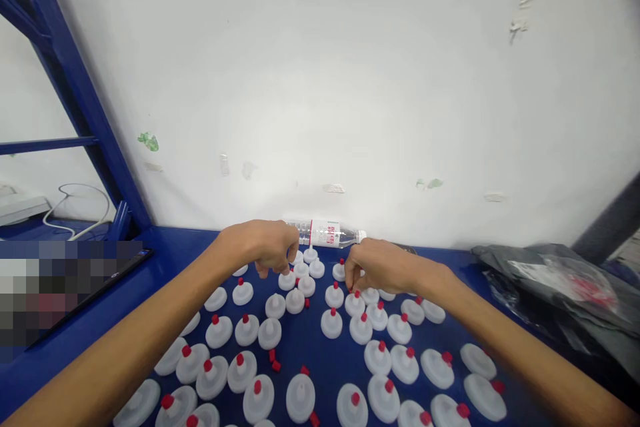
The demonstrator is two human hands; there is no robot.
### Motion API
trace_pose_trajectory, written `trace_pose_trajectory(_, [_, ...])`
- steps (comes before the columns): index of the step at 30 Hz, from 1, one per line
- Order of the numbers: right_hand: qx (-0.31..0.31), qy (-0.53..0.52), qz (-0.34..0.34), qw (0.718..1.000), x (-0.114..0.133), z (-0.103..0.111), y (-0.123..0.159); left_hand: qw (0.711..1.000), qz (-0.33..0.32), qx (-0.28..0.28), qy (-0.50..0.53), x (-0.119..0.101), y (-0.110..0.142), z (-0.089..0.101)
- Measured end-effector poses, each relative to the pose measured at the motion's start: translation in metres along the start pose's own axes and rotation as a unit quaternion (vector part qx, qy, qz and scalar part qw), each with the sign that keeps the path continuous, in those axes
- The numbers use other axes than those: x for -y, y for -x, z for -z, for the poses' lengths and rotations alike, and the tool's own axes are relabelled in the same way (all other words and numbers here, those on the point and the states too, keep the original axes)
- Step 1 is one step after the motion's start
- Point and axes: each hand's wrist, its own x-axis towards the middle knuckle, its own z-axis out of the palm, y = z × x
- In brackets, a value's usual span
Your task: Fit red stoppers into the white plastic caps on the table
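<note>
My left hand (273, 247) is closed, its fingertips pressed together over a white nozzle lid (287, 281) at the back of the table. A trace of red shows beside them, but what they hold is hidden. On the right, my right hand (377, 265) is closed in a pinch at the small red cap on a white nozzle lid (355, 305). Many similar round lids stand about both hands, most with red caps on their nozzles. Some nozzles are bare, such as the lid (270, 333) left of centre. Loose red caps (275, 365) lie on the blue table.
A clear water bottle (325, 233) lies on its side against the white wall (320, 80). Dark plastic bags (555, 287) rest on the right. At left are a blue metal frame (85, 80), a partly blurred screen (65, 300) and a white cable (75, 210).
</note>
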Motion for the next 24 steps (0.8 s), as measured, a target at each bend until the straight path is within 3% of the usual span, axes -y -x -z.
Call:
trace_pose_trajectory(8, [-0.027,-0.014,0.019,0.999,0.007,0.002,0.003,1.0,-0.011,0.0,0.004,-0.007,-0.004,-0.004])
trace_pose_trajectory(16, [-0.135,-0.121,0.061,0.981,0.021,0.024,0.012,1.0,-0.007,-0.027,-0.015,-0.017,-0.001,-0.004])
trace_pose_trajectory(20, [-0.212,-0.158,0.071,0.962,0.03,0.026,0.014,0.996,-0.024,-0.076,-0.028,-0.015,0.006,0.002])
trace_pose_trajectory(24, [-0.256,-0.219,0.068,0.939,0.032,0.028,0.016,0.984,-0.046,-0.172,-0.008,-0.012,0.02,0.01])
